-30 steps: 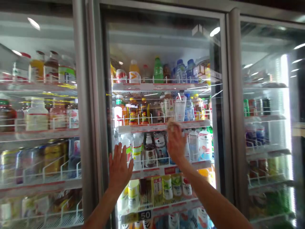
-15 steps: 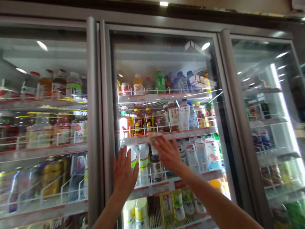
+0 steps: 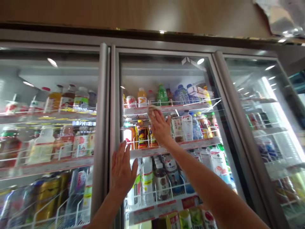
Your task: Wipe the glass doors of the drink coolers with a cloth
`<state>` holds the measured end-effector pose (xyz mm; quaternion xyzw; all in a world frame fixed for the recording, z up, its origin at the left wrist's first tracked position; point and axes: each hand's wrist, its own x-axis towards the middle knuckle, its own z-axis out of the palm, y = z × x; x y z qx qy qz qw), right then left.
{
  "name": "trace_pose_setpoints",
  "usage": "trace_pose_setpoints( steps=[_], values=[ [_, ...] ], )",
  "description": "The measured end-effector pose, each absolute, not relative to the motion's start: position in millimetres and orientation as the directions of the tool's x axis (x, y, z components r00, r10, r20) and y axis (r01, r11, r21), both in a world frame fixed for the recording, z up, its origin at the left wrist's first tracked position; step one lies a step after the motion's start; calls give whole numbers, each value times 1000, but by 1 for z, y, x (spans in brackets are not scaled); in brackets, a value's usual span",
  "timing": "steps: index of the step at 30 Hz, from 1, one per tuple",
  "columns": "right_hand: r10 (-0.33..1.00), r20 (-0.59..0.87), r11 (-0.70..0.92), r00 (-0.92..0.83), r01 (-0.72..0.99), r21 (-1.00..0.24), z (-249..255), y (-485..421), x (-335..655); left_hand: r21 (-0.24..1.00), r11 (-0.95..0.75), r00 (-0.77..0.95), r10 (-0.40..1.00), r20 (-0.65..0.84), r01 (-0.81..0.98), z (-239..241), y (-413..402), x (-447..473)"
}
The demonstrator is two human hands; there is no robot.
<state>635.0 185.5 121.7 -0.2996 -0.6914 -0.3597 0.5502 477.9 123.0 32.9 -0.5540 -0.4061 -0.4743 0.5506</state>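
Observation:
My right hand (image 3: 160, 127) presses a pale cloth (image 3: 152, 109) against the middle glass door (image 3: 162, 68) of a drinks fridge. The cloth sticks out past the fingertips, in front of the edge of the upper shelf. My left hand (image 3: 122, 168) lies open, fingers stretched out, at the left side of the same door near its metal frame (image 3: 115, 111). Behind the glass stand rows of bottles, among them a green bottle (image 3: 162, 93) on the top shelf and a white-labelled bottle (image 3: 187, 127) below it.
To the left is another glass door with a vertical metal handle (image 3: 101, 127) and shelves of bottles and cans behind it. A third door (image 3: 250, 73) is on the right. A wooden panel (image 3: 133, 16) runs above the fridge, with a crinkled silvery sheet (image 3: 283, 17) at top right.
My right hand has moved the cloth upward on the glass, from the second shelf edge to the top one. My left hand stays at the frame. The view has tilted up.

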Motion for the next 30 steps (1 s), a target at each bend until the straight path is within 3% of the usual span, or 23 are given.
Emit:
trace_pose_setpoints(
  steps=[1, 4, 6, 7, 9, 11, 12, 13, 14, 17, 18, 19, 22, 23, 24, 25, 28, 29, 30],
  values=[
    [19, 981, 558, -191, 817, 148, 131, 186, 636, -235, -58, 230, -82, 970, 970, 41, 125, 478],
    [-134, 877, 534, -461, 712, 456, 132, 193, 646, -246, -71, 240, -94, 966, 967, 64, 130, 481],
    [-182, 833, 489, -523, 687, 538, 128, 206, 667, -235, -87, 230, -65, 971, 968, 75, 132, 485],
    [-162, 879, 477, -448, 744, 468, 129, 214, 683, -225, -92, 222, -45, 974, 970, 80, 134, 487],
    [-76, 991, 459, -114, 878, 136, 137, 231, 718, -203, -94, 203, -6, 979, 975, 89, 138, 491],
    [-16, 974, 427, 227, 882, -198, 145, 241, 747, -187, -85, 190, 32, 981, 979, 98, 143, 496],
    [-7, 943, 416, 332, 859, -299, 147, 244, 755, -180, -77, 184, 50, 982, 981, 102, 147, 499],
    [-14, 932, 415, 362, 850, -324, 145, 245, 759, -172, -67, 177, 63, 982, 983, 105, 151, 502],
    [-35, 953, 422, 301, 869, -259, 142, 246, 761, -162, -56, 165, 69, 984, 985, 107, 155, 505],
    [-122, 982, 418, -146, 889, 184, 128, 249, 772, -131, -13, 131, 40, 991, 991, 110, 164, 512],
    [-137, 972, 404, -192, 885, 231, 128, 252, 782, -130, 0, 130, 24, 991, 992, 110, 166, 513],
    [-142, 981, 391, -134, 903, 180, 130, 256, 794, -135, 12, 135, 11, 991, 991, 110, 167, 514],
    [-131, 935, 385, 330, 886, -258, 150, 270, 824, -159, 34, 159, -15, 987, 987, 115, 167, 514],
    [-129, 907, 392, 401, 861, -325, 156, 272, 825, -157, 40, 158, -21, 987, 987, 119, 166, 514],
    [-139, 910, 403, 392, 861, -309, 160, 273, 820, -145, 46, 147, -27, 989, 988, 125, 166, 514],
    [-160, 938, 417, 307, 883, -218, 161, 272, 811, -125, 52, 126, -31, 991, 991, 131, 165, 514],
    [-251, 943, 424, -217, 851, 309, 156, 264, 785, -62, 68, 64, -32, 997, 996, 147, 167, 513],
    [-262, 903, 416, -341, 804, 425, 156, 262, 784, -58, 75, 61, -32, 998, 995, 150, 168, 512],
    [-252, 895, 418, -369, 793, 444, 160, 262, 788, -63, 85, 66, -32, 997, 994, 151, 169, 511]
  ],
)
